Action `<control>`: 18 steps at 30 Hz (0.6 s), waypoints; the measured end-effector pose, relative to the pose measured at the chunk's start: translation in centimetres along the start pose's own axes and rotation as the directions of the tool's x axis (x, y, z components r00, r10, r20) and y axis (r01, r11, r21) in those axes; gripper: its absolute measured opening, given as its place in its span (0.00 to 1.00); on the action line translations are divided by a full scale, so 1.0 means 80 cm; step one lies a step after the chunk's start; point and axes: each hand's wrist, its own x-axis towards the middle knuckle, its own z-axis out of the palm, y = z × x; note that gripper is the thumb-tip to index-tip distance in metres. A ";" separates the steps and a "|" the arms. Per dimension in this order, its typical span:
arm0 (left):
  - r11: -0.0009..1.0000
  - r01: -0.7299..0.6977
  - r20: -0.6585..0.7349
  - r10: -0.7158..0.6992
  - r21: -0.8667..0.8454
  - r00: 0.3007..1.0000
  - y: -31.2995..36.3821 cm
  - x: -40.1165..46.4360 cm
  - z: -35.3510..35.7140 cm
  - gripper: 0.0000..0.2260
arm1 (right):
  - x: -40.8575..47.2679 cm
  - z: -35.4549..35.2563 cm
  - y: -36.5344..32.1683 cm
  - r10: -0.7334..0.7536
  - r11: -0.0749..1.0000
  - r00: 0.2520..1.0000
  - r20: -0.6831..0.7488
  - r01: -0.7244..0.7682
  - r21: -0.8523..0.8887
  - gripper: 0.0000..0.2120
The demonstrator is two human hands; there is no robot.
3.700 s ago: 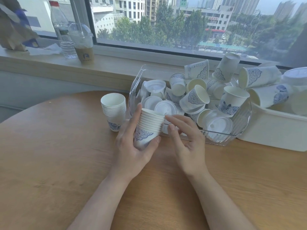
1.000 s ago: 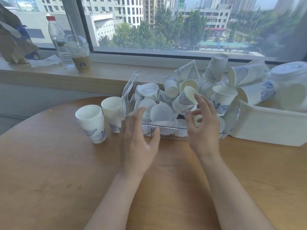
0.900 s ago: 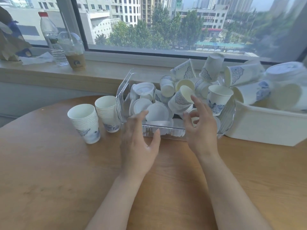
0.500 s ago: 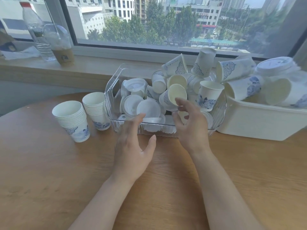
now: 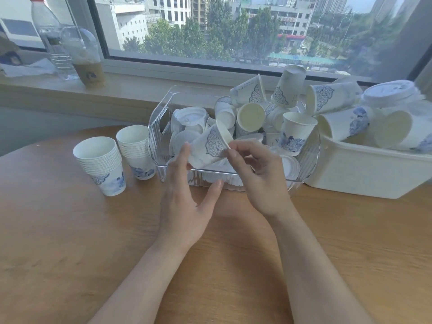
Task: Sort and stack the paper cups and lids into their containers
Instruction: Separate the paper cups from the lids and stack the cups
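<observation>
Centre of the frame, a single paper cup [image 5: 210, 146] is up in the air just in front of the clear bin [image 5: 161, 127], tilted with its mouth toward the upper right. The right hand [image 5: 259, 178] pinches it near the rim with curled fingertips, while the left hand [image 5: 187, 197] has straight fingers reaching up to touch the cup's base, thumb spread wide below, not closed round anything. The clear bin behind is heaped with loose cups and white lids [image 5: 187, 118], cups tumbled at all angles and one standing upright [image 5: 294, 134] at its right end. Just right of it, touching or nearly so, a white tub [image 5: 364, 174] carries more cups lying on their sides and a lidded one at the upper right. Left of the bin on the wooden worktop [image 5: 70, 242] stand two nested stacks: the nearer stack [image 5: 100, 167] farther left, the second stack [image 5: 135, 153] right against the bin's wall. On the windowsill at upper left stand a water bottle [image 5: 51, 40] and a domed iced drink [image 5: 86, 57].
</observation>
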 end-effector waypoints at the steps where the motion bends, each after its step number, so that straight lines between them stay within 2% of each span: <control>1: 1.000 0.022 -0.021 -0.023 -0.016 1.000 -0.001 0.001 -0.001 0.35 | -0.001 0.001 0.000 0.003 1.000 0.999 0.034 -0.003 0.007 0.04; 5: 0.999 0.031 -0.087 -0.030 0.007 0.996 -0.002 0.005 -0.006 0.30 | -0.002 -0.001 -0.001 0.022 1.000 0.992 0.124 -0.023 0.002 0.04; 11: 0.996 0.086 -0.028 -0.086 -0.004 0.996 0.006 0.002 -0.005 0.31 | -0.001 -0.001 -0.013 0.027 0.998 0.975 0.220 -0.014 -0.063 0.04; 12: 0.996 0.086 -0.032 -0.086 0.000 0.996 0.006 0.002 -0.005 0.30 | 0.000 -0.003 -0.014 0.019 0.994 0.981 0.193 0.002 -0.106 0.05; 14: 0.995 0.102 -0.037 -0.102 0.001 0.994 0.005 0.002 -0.007 0.29 | 0.003 -0.010 -0.012 -0.022 0.960 0.999 0.038 0.032 -0.279 0.12; 16: 0.992 0.125 -0.034 -0.125 -0.001 0.992 0.004 0.003 -0.007 0.29 | 0.007 -0.025 -0.007 -0.077 0.885 0.986 -0.146 0.000 -0.465 0.19; 18: 0.992 0.128 -0.028 -0.128 -0.001 0.991 0.004 0.003 -0.008 0.28 | 0.010 -0.044 -0.001 -0.099 0.817 0.969 -0.228 -0.052 -0.575 0.26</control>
